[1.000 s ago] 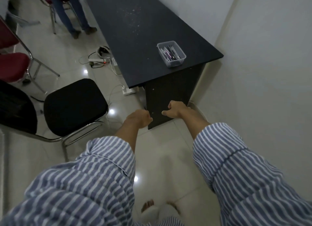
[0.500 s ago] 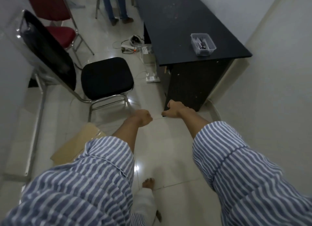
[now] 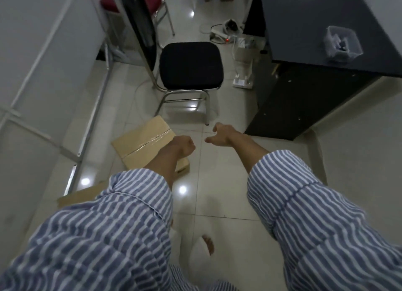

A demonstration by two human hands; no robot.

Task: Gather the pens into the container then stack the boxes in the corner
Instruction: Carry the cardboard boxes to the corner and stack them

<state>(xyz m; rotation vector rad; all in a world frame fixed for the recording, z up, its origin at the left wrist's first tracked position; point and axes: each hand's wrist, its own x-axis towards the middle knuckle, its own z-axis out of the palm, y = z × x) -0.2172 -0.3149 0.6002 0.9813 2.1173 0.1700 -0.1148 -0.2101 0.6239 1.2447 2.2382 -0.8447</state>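
the clear plastic container (image 3: 342, 44) with dark pens inside stands on the black tabletop (image 3: 304, 23) near its corner, so i think the gathering is done. 1 taped cardboard box (image 3: 143, 141) lies flat on the glossy tile floor, just under my left hand (image 3: 183, 147), which is closed in a fist and empty. my right hand (image 3: 220, 134) is half open, holding nothing. a 2nd box (image 3: 80, 196) shows behind my striped sleeve.

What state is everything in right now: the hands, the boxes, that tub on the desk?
left hand: fisted, holding nothing
right hand: loosely open, holding nothing
taped box: sealed, flat on the floor
second box: on the floor, mostly hidden by a sleeve
container: upright on the desk, pens inside
black chair: unoccupied
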